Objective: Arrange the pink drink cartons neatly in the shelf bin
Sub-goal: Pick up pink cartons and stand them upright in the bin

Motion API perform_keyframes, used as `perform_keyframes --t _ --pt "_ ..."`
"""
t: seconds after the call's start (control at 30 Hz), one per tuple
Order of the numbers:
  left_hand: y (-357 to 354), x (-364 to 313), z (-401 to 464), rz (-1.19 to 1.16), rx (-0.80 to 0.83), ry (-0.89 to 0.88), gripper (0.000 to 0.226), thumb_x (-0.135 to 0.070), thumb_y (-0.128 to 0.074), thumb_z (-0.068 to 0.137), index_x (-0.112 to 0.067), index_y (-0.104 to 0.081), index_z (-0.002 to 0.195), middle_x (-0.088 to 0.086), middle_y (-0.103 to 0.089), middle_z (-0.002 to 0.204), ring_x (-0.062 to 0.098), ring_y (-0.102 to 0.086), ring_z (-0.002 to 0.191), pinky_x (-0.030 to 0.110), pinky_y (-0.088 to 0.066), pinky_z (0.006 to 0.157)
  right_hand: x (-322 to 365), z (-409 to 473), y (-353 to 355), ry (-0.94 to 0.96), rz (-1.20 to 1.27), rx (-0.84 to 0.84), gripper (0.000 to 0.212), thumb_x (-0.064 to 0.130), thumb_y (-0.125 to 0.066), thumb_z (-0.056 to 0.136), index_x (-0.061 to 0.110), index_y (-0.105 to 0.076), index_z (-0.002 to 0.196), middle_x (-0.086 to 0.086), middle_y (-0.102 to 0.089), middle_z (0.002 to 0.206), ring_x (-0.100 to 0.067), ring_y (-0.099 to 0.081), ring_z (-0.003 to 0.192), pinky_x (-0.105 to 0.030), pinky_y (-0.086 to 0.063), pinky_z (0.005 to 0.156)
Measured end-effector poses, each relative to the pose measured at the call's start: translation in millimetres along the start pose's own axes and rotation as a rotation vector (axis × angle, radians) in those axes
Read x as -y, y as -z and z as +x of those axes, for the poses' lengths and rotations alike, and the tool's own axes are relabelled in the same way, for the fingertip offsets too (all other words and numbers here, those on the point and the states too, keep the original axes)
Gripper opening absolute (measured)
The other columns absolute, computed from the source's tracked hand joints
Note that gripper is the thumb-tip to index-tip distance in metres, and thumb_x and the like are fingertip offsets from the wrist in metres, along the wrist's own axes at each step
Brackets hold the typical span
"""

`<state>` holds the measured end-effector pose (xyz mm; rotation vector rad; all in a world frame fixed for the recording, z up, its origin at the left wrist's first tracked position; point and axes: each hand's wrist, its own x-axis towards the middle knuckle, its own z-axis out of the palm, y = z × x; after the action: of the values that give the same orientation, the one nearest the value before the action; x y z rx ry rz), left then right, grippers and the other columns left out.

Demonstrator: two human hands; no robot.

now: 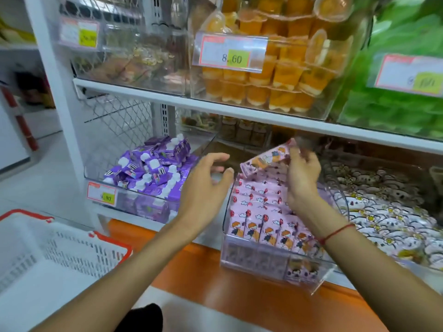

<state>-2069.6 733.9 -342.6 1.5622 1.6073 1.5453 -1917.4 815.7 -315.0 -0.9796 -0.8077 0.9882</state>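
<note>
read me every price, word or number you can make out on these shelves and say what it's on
"8.60": price tag on the bin of orange jelly cups.
".90": price tag on the purple pack bin; first digit blurred.
Top-left tag and green bin tag: unreadable.
Pink carton print: too small.

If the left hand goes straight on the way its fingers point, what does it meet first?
Probably the lifted pink carton that the right hand holds above the clear bin; the left hand points right toward it, though depth is unclear.

Purple cartons (148,171) in a clear bin, orange jelly cups (275,75) above, white basket (48,255) lower left
</note>
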Motion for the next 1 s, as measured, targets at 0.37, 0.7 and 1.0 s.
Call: perform_keyframes --t 0.37,0.7,1.0 --pt "-7 -10 -37 -0.32 0.414 -0.051 0.021 -0.025 -0.062 0.089 -0.035 -0.059 0.107 -0.014 -0.066 0.099 -0.008 -0.063 0.09 0.009 -0.049 0.07 33 -85 43 -0.204 -0.014 0.286 0.012 0.016 -0.056 0.094 0.007 -0.064 0.094 0.002 -0.07 0.074 -0.005 -0.065 0.066 -0.015 -0.053 0.062" --pt "13 -6 -36 -0.153 0.29 -0.108 0.017 -0.033 -0.069 0.084 -0.033 -0.062 0.1 -0.017 -0.07 0.1 -0.005 -0.063 0.094 0.011 -0.046 0.075 11 -89 40 -0.111 -0.186 0.429 0.021 0.028 -0.055 0.094 0.014 -0.067 0.105 -0.002 -0.072 0.102 -0.011 -0.065 0.101 -0.025 -0.05 0.093" --pt "-6 -16 -14 -0.083 0.215 -0.141 0.022 -0.032 -0.073 0.082 -0.029 -0.058 0.097 -0.016 -0.066 0.101 0.002 -0.062 0.099 0.025 -0.051 0.082 6 -70 31 -0.12 -0.101 0.47 0.024 0.017 -0.058 0.094 0.007 -0.062 0.115 -0.006 -0.069 0.11 -0.012 -0.068 0.094 -0.025 -0.056 0.083"
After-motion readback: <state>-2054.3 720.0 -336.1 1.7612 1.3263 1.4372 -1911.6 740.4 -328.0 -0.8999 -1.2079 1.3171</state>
